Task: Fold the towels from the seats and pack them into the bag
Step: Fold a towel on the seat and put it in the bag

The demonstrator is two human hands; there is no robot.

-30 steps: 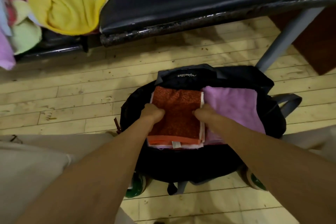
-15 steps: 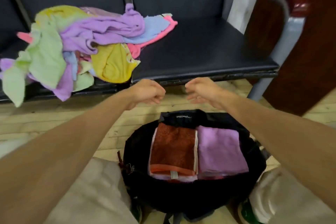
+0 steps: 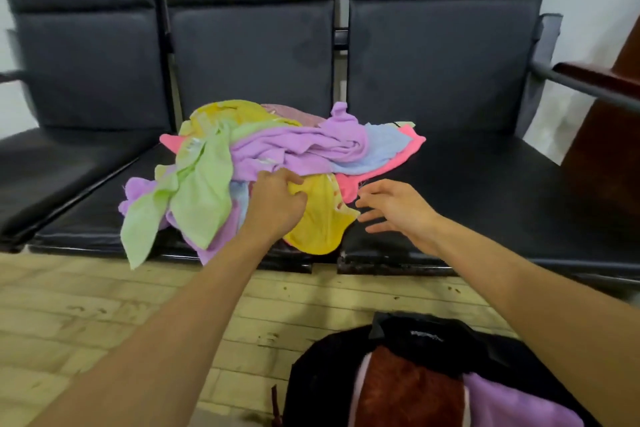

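Observation:
A loose pile of towels (image 3: 277, 149) in purple, green, yellow, pink and blue lies on the middle black seat (image 3: 86, 225). My left hand (image 3: 275, 203) pinches the upper edge of the yellow towel (image 3: 320, 222) at the front of the pile. My right hand (image 3: 394, 210) hovers just right of that towel with its fingers spread, holding nothing. On the floor at the bottom right stands the black bag (image 3: 408, 333), open. A folded orange towel (image 3: 408, 392) and a folded purple towel (image 3: 509, 406) lie side by side inside it.
Three black padded seats stand in a row; the right seat (image 3: 502, 191) holds only an edge of the pile. A metal armrest (image 3: 588, 87) juts out at the far right beside a dark wooden panel (image 3: 609, 149). Pale wooden floorboards (image 3: 104, 322) lie between the seats and the bag.
Both hands left the folded towels in the bag and rose to the seat. The left hand has taken hold of the yellow towel. The view tilted up from the bag to the pile.

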